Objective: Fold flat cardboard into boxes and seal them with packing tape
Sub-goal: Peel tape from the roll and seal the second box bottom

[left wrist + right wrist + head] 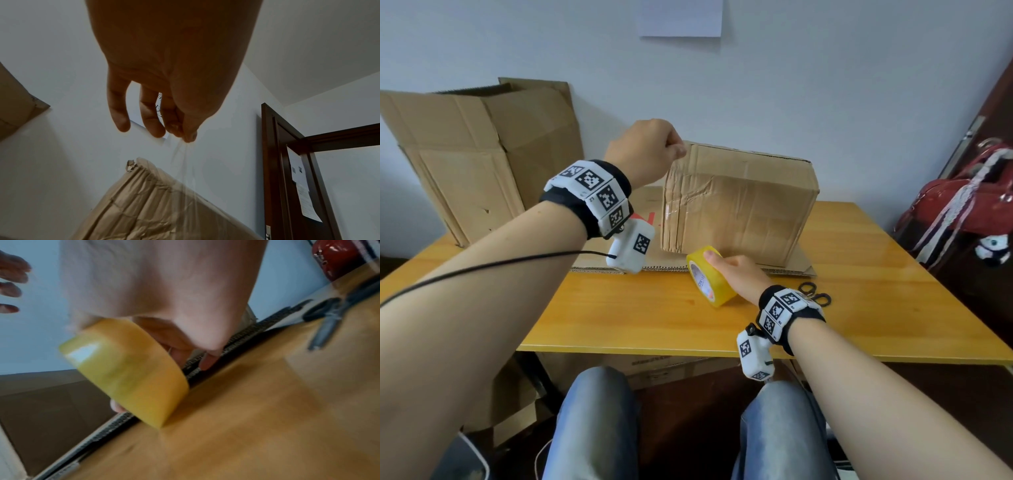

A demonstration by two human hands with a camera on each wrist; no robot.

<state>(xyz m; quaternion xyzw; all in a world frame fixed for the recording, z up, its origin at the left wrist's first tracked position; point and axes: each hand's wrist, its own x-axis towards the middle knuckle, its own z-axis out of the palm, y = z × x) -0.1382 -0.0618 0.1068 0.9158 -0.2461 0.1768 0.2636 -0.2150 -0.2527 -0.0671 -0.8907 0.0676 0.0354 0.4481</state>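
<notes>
A folded cardboard box [739,202] is seen standing on a flat sheet of cardboard [801,263] that lies on a yellow wooden table [640,308], toward the 12 o'clock side of the tabletop. A roll of yellow packing tape [710,281] is held on edge by the right hand [739,277] at 6 o'clock of the box, its lower rim touching the table just beside the sheet's near edge; the thumb is laid over the top of the roll and the fingers are curled round its far side. A strip of clear tape [185,162] is drawn up from the roll across the box's near face to its upper left corner, at about 10 o'clock of the box. The strip's free end is pinched between thumb and fingertips of the left hand [647,150], raised just above that corner; the remaining fingers [119,113] are noted hanging loosely extended in the left wrist view. A pair of black-handled scissors [816,294] is recorded on the table at 3 o'clock of the roll, close behind the right wrist. Flattened cartons [479,154] are leaned against the wall at 9 o'clock of the box. A red bag [959,205] is seen at the table's 3 o'clock side. The right wrist view is blurred.
</notes>
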